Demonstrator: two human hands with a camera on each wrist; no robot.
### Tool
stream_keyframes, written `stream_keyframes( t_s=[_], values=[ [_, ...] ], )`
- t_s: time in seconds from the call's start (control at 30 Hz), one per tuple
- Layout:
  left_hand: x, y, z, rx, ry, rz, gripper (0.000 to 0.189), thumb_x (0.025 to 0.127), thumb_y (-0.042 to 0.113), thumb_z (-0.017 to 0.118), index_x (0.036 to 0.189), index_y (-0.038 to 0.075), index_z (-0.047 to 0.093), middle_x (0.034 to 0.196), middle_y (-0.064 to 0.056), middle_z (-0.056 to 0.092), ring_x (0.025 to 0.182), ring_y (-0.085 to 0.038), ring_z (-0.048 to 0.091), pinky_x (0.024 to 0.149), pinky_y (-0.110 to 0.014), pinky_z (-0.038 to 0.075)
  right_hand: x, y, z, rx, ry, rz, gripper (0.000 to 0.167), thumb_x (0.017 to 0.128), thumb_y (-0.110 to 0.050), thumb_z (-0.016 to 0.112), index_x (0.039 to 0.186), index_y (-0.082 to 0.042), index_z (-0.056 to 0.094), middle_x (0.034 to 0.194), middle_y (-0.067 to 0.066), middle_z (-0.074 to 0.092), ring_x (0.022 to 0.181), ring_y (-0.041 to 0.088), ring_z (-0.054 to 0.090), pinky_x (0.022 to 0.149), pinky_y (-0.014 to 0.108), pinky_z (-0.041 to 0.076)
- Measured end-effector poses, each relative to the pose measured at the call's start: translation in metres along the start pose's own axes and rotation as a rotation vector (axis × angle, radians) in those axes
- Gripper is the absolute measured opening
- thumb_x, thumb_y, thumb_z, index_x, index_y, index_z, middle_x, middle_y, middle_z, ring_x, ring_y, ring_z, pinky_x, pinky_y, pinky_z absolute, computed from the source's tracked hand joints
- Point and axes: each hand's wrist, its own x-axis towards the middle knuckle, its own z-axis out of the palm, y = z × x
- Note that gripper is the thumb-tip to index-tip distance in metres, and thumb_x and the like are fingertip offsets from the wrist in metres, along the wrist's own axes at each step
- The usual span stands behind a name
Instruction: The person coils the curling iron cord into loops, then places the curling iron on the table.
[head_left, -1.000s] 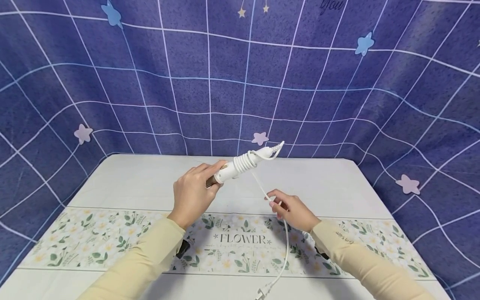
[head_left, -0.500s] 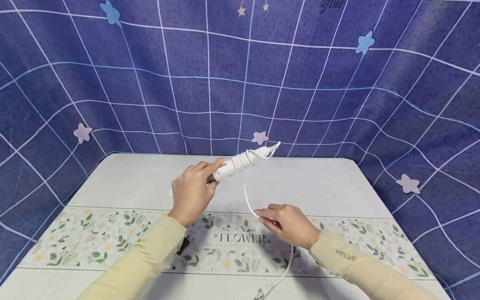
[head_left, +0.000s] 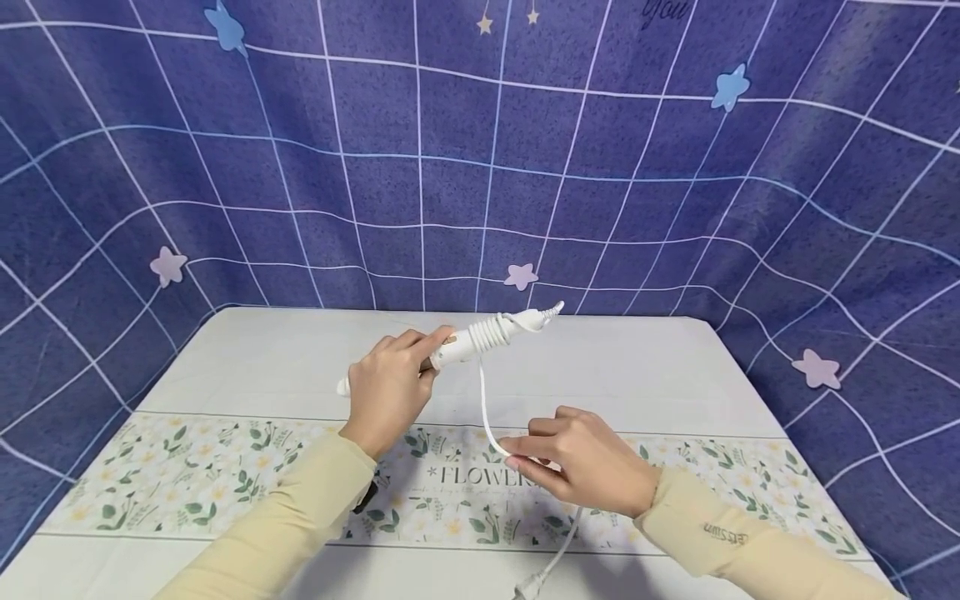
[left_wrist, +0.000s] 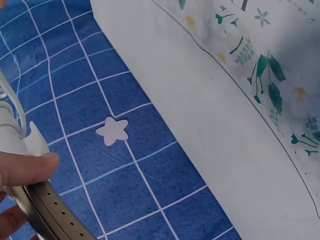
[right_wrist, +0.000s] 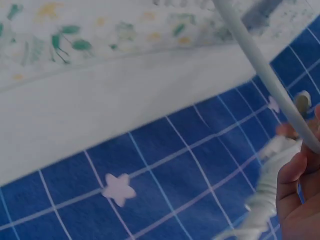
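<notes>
My left hand (head_left: 388,385) grips a white curling iron (head_left: 453,350) above the table; its handle slants up to the right and a white tip shows left of the hand. The left wrist view shows the thumb by a gold-brown barrel (left_wrist: 55,210) with a row of small holes. Several turns of white power cord (head_left: 483,408) wrap the handle. From these turns the cord hangs down to my right hand (head_left: 588,458), which pinches it between thumb and index finger. Beyond that hand the cord runs down to a plug (head_left: 529,585) near the lower frame edge.
A white tablecloth (head_left: 285,358) with a floral band and the word FLOWER covers the table. Behind it and at both sides hangs a dark blue curtain (head_left: 375,183) with grid lines and stars.
My right hand has moved down and to the left along with the pinched cord. The cord's hanging part has swung left. The iron has dipped slightly at its cord end.
</notes>
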Motion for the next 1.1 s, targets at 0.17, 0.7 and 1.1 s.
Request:
stream_keyframes(
  t_s=[0.17,0.7,1.1],
  values=[
    [-0.003,-0.001,0.001,0.025,-0.012,0.029,0.059,0.073,-0.002,0.084,0.124,0.025,0.075,0.097,0.002,0.075,0.08,-0.027,0.07,0.046,-0.047,0.051,0.011,-0.003,-0.018,-0.026,0.024,-0.086,0.022,0.1,-0.026,0.065,0.11,-0.014,0.08,0.068,-0.013,0.054,0.055,-0.003,0.038,0.058,0.014,0.033],
    [-0.015,-0.003,0.009,0.115,-0.051,0.18,0.052,0.076,0.001,0.084,0.121,0.024,0.076,0.091,0.001,0.074,0.074,-0.027,0.069,0.041,-0.038,0.051,0.047,-0.001,-0.056,-0.208,0.027,-0.189,0.016,0.091,-0.018,0.074,0.105,-0.016,0.08,0.068,-0.009,0.052,0.051,0.001,0.038,0.053,0.017,0.031],
    [-0.023,0.002,0.011,0.142,-0.078,0.286,0.058,0.072,-0.003,0.084,0.122,0.023,0.074,0.092,0.0,0.073,0.075,-0.024,0.066,0.049,-0.032,0.054,0.066,0.02,-0.076,-0.313,0.011,-0.151,0.016,0.086,-0.02,0.079,0.1,-0.013,0.082,0.069,-0.006,0.055,0.046,0.008,0.036,0.046,0.02,0.035]
  ],
)
